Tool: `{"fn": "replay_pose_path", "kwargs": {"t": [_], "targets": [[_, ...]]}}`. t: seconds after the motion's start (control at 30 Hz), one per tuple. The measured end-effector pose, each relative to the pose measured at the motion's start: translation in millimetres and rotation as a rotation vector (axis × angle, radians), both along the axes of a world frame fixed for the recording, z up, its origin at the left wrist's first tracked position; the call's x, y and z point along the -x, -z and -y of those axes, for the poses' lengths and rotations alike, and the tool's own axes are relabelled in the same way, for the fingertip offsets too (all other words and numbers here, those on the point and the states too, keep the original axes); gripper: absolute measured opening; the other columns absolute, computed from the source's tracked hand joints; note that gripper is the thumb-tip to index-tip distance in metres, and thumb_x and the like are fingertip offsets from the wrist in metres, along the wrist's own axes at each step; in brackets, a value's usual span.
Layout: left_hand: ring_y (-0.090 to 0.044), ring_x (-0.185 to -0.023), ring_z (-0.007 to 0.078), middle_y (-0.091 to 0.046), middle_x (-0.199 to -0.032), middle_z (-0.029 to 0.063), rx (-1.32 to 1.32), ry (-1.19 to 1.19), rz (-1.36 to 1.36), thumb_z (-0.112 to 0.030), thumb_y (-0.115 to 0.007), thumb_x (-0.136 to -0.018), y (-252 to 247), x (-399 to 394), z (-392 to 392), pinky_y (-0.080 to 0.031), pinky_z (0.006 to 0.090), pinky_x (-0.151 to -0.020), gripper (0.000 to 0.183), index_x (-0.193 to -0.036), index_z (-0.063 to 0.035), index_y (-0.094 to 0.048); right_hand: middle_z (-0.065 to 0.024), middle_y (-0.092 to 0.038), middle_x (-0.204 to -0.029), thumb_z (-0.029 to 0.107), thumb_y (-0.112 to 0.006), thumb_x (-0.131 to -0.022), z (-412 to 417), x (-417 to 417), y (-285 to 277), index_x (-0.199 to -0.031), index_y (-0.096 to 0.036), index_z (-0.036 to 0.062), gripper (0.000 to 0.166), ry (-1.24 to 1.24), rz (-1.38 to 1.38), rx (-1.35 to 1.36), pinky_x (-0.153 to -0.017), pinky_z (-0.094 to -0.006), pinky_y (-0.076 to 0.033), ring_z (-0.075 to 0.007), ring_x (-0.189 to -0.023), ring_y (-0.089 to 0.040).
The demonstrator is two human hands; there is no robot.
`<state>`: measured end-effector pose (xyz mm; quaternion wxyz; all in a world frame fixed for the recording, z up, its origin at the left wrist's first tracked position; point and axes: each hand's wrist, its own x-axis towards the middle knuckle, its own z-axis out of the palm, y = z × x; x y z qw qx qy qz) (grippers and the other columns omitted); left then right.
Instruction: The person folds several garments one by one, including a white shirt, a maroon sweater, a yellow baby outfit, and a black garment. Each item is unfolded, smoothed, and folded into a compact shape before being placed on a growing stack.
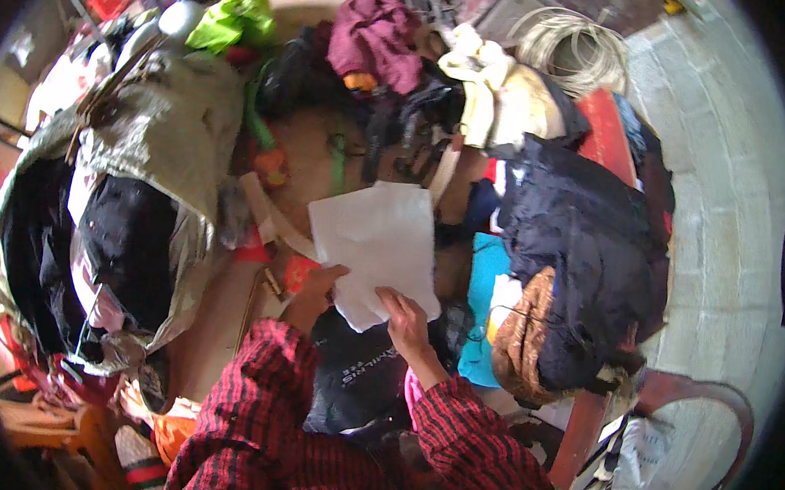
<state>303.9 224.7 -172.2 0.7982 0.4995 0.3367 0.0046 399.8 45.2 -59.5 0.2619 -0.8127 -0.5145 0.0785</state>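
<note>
A white sheet [376, 240], paper or thin cloth, I cannot tell which, is held out before me with its lower edge uneven. At its lower left edge my left hand [317, 293] grips it with the thumb on top. My right hand [404, 321] pinches the lower edge further right, fingers lying over the surface. Beneath both hands lies a black bag [361, 378] with white lettering. Close to my left hand is a small red item [300, 272], and a pale strap [276, 221] runs beside the sheet.
A large grey-beige sack [165, 110] holding dark clothes stands left. To the right, a dark jacket [569, 215] tops a pile beside a turquoise item [483, 311]. Behind are a maroon cloth [374, 42], cream cloth [477, 68] and coiled cable [573, 50]. A block wall [719, 197] bounds the right.
</note>
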Motion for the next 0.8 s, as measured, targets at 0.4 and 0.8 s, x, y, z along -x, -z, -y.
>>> {"fn": "replay_pose_path", "kwargs": {"t": [0.4,0.8], "targets": [[-0.058,-0.098,0.032,-0.059,-0.109,0.019,0.529,-0.202,0.261,-0.016,-0.05,-0.072,-254,40,113,-0.047,0.0421,-0.087,0.05,-0.116,0.0071,-0.05,-0.0125,-0.058,-0.12,-0.004,-0.053,-0.078,134,38,-175,-0.122,-0.056,0.0068,0.045,-0.028,-0.704,-0.279,-0.089,-0.0339,-0.048,-0.0257,-0.109,-0.057],[-0.058,-0.093,0.0315,-0.059,-0.102,0.0184,0.417,0.095,0.114,-0.015,-0.054,-0.069,-380,15,362,-0.047,0.0415,-0.085,0.044,-0.107,0.0072,-0.055,-0.0116,-0.02,-0.149,0.037,-0.052,-0.091,492,13,-156,-0.145,-0.017,0.0088,0.07,0.323,-1.339,-0.744,-0.111,-0.0421,-0.017,-0.0252,-0.137,-0.021]]}}
